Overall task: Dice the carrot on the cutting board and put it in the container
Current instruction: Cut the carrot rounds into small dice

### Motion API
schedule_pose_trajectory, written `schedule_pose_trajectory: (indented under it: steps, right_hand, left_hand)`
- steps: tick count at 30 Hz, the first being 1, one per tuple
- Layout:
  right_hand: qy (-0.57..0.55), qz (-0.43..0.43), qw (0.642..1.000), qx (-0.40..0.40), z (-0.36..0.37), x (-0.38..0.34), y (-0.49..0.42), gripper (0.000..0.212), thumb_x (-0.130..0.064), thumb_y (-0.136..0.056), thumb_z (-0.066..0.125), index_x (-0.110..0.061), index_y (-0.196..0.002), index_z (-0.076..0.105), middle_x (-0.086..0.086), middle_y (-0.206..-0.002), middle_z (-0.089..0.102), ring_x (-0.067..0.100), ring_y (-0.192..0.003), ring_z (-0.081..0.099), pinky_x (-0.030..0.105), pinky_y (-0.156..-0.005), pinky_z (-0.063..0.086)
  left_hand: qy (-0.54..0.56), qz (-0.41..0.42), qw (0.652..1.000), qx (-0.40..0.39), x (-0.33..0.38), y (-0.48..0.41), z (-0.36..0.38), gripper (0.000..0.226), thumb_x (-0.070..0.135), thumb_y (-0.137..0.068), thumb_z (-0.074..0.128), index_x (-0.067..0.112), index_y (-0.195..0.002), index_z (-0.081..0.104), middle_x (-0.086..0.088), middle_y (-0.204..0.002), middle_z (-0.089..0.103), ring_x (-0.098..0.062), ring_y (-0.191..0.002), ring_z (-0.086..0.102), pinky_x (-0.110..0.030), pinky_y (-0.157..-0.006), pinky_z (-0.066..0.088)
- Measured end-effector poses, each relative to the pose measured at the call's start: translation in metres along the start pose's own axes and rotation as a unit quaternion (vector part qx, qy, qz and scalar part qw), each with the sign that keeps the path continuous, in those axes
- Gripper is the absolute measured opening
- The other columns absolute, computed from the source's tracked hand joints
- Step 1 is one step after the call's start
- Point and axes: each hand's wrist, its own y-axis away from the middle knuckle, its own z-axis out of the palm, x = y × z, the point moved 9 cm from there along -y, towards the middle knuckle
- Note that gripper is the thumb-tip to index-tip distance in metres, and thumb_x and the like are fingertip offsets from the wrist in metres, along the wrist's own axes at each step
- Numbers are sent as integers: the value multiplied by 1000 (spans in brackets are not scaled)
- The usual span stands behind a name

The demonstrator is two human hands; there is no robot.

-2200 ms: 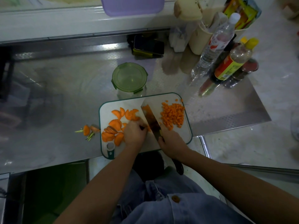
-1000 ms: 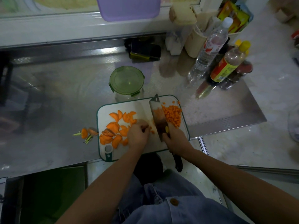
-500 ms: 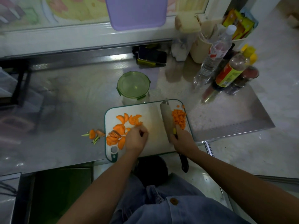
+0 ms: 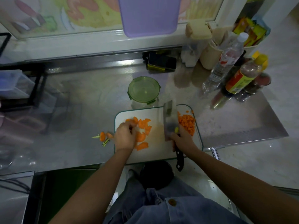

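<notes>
While right hand (image 4: 181, 140) grips knife (image 4: 169, 120), left hand (image 4: 125, 136) on carrot slices (image 4: 144, 123).

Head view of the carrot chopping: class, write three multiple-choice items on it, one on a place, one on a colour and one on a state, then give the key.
1. Where does the diced carrot lie?
A. On the cutting board, to the right of the knife
B. In a bowl
C. On the windowsill

2. What colour is the container's lid?
A. Purple
B. Green
C. Red

3. What is the right hand doing?
A. Gripping the knife by its handle
B. Lying flat on the board
C. Holding a bottle

Key:
1 A: the small orange cubes sit by the board's right edge, beyond the blade.
2 B: the round lid just behind the board is green.
3 A: its fingers curl round the handle where it meets the blade.
</notes>
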Motion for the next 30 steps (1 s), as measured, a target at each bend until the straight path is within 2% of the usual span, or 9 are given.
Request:
schedule_pose_trajectory:
  steps: [3, 5, 8, 12, 16, 21, 25, 27, 30]
  right_hand:
    - [-53, 16, 998, -20, 18, -10, -1, 24, -3, -95, 43, -17, -114, 44, 11, -57, 51, 21, -44, 51, 32, -46, 50]
    - [-65, 33, 997, -22, 28, -10, -2, 25, -4, -96, 44, -17, -118, 43, 12, -60, 50, 18, -43, 51, 28, -43, 49]
    - [-23, 30, 999, -20, 36, -3, -3, 21, -6, -97, 44, -11, -117, 43, 11, -60, 51, 12, -39, 51, 26, -41, 47]
    - [7, 25, 1000, -16, 42, 2, -6, 23, -9, -96, 46, -9, -119, 43, 7, -59, 52, 10, -37, 51, 25, -40, 45]
    - [25, 23, 999, -8, 41, 5, -10, 20, -11, -96, 48, -8, -115, 46, 5, -61, 54, 11, -40, 53, 30, -44, 47]
    - [41, 33, 999, -14, 40, 10, -12, 28, -13, -96, 47, -10, -123, 44, 6, -57, 57, 22, -44, 56, 32, -50, 50]
    - [38, 19, 999, -8, 35, 4, -11, 31, -11, -95, 47, -14, -126, 44, 9, -58, 56, 22, -45, 54, 31, -46, 49]
    - [43, 8, 999, -5, 30, 1, -9, 32, -10, -95, 46, -14, -127, 44, 8, -58, 56, 22, -45, 54, 32, -46, 49]
    - [57, -11, 998, 14, 17, -2, -4, 30, -9, -95, 47, -15, -124, 45, 6, -59, 56, 19, -44, 54, 32, -44, 48]
  left_hand:
    - [-42, 23, 999, 16, -3, -15, -8, 24, 12, -87, 57, 16, -108, 65, -9, -109, 62, -30, -101, 59, -39, -79, 49]
    - [-55, 32, 997, -42, -6, -28, 1, 41, 8, -87, 52, 19, -126, 58, -12, -121, 60, -30, -112, 55, -42, -89, 48]
    - [-95, 50, 987, -122, -11, -41, 15, 60, 1, -87, 44, 28, -140, 45, -12, -123, 59, -29, -109, 58, -43, -90, 49]
    - [-204, 102, 963, -144, -5, -46, 23, 51, 6, -91, 46, 22, -140, 45, -10, -131, 54, -27, -123, 47, -38, -101, 41]
    - [-234, 87, 963, -99, -5, -53, 16, 31, 7, -88, 54, 15, -115, 66, -9, -117, 58, -25, -113, 51, -35, -89, 45]
    - [-156, 86, 978, -109, -11, -58, 12, 8, 17, -82, 68, 14, -89, 70, -8, -100, 57, -25, -101, 51, -37, -76, 47]
    - [-22, 59, 994, -85, -8, -57, 1, 13, 25, -79, 75, 16, -85, 67, 0, -86, 59, -14, -77, 54, -27, -66, 43]
    - [54, 30, 993, -104, -1, -51, 7, 15, 25, -79, 76, 15, -85, 67, 2, -80, 62, -13, -74, 57, -27, -68, 46]
    - [94, 0, 981, -170, 15, -34, 37, 19, 29, -76, 78, 14, -85, 70, 2, -81, 66, -11, -77, 58, -24, -72, 46]
